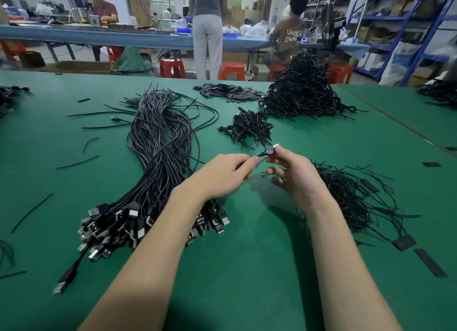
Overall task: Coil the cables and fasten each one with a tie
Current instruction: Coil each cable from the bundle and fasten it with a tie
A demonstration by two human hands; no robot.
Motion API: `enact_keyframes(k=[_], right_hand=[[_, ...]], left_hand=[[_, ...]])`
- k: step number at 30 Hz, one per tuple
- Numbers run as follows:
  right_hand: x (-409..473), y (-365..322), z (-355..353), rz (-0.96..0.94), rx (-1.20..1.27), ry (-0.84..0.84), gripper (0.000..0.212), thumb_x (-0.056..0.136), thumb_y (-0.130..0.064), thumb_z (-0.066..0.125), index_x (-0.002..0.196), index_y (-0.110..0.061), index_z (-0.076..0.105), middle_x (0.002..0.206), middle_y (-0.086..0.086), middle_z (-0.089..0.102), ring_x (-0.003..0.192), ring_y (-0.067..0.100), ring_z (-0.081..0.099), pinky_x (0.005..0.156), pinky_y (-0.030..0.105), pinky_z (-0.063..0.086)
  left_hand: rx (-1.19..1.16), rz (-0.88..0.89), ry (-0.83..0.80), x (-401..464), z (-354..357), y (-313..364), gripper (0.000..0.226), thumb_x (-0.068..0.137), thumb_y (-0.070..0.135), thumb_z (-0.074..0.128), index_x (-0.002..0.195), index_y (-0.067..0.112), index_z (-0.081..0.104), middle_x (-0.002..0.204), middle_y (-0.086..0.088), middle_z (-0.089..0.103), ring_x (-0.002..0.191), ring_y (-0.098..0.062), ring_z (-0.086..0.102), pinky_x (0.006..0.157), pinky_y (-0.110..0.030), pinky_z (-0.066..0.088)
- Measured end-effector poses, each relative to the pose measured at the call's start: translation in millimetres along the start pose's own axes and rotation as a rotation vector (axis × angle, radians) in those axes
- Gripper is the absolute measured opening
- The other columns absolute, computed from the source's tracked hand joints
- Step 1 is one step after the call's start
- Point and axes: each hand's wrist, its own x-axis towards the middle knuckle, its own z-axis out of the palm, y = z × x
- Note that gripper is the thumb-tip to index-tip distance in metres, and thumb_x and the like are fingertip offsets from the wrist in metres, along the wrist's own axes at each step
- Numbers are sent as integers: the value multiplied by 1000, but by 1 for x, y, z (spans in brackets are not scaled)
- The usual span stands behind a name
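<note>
Both hands met over the middle of the green bench (247, 269). The right hand (294, 175) pinched a small black plug (270, 150) between thumb and forefinger, its metal tip poking up; the left hand (222, 175) had its fingers curled round the thin cable running from that plug, though most of the cable was lost behind the knuckles and I could not follow where it went. Under the left forearm lay a thick bundle of loose cables (160, 143), their USB ends (118, 227) fanned toward the bench's near edge and partly hidden by the arm. A heap of ties (351, 202) sat just behind the right wrist. Farther back lay a small pile of coiled cables (249, 128) and a tall mound (301, 88) of them, with flat black strips (230, 91) beside it. Beyond the bench stood red stools (232, 71), a long blue-covered table (99, 36) with people at it, and blue shelving (408, 21) on the right.
</note>
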Motion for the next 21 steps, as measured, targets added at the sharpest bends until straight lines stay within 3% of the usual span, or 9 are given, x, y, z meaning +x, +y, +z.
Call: enact_keyframes(k=[3, 6, 9, 13, 14, 16, 18, 21], right_hand=[[0, 1, 3, -31, 122, -33, 39, 103, -51, 45, 98, -21, 68, 83, -7, 71, 74, 11, 64, 67, 26, 47], [-2, 7, 12, -8, 81, -223, 61, 103, -63, 21, 107, -22, 65, 90, -4, 72, 86, 13, 65, 84, 33, 51], [-5, 14, 24, 19, -18, -351, 64, 101, -65, 18, 120, -26, 66, 110, -4, 75, 106, 14, 67, 104, 42, 46], [-11, 8, 24, 96, -141, -430, 65, 96, -65, 33, 114, -12, 66, 73, 11, 72, 85, 24, 72, 108, 48, 44], [-11, 5, 19, 122, -152, -462, 58, 98, -59, 40, 113, -11, 67, 67, 9, 68, 74, 23, 70, 104, 51, 49], [-16, -1, 6, 186, -128, -586, 34, 99, -42, 54, 111, -16, 72, 62, 4, 62, 52, 14, 58, 76, 43, 62], [-22, -6, -7, 253, -105, -695, 25, 97, -32, 57, 110, -19, 74, 63, 3, 62, 42, 6, 47, 49, 24, 54], [-23, -2, -20, 284, -253, -607, 23, 96, -31, 65, 112, -14, 68, 62, -1, 55, 38, 0, 33, 36, 12, 31]], left_hand=[[-234, 41, 19, 0, 7, 21, 50, 108, 42, 33, 64, 19, 43, 48, 15, 47, 48, -8, 39, 55, -26, 36], [-927, -18, 9, 5, 10, 41, 48, 110, 33, 30, 65, 18, 37, 49, 13, 33, 45, -9, 31, 47, -21, 32], [-1434, -48, -15, 7, 5, 45, 45, 110, 34, 28, 70, 16, 40, 54, 6, 29, 47, -11, 29, 47, -22, 30], [-1780, -111, 97, 6, -14, 29, 40, 108, 30, 33, 72, 17, 43, 57, 7, 31, 49, -9, 30, 46, -20, 33], [-1817, -121, 136, 6, -18, 25, 40, 108, 28, 33, 71, 17, 43, 57, 7, 31, 49, -9, 29, 46, -20, 32], [-1901, -129, 188, 5, -24, 19, 43, 108, 25, 32, 67, 18, 42, 56, 8, 27, 47, -8, 26, 44, -19, 29], [-1992, -106, 179, 4, -27, 15, 45, 108, 23, 31, 64, 20, 38, 53, 9, 24, 45, -7, 21, 42, -19, 24], [-1962, -42, 8, 0, -30, 12, 44, 106, 24, 33, 62, 21, 37, 50, 10, 24, 44, -7, 14, 41, -20, 15]])
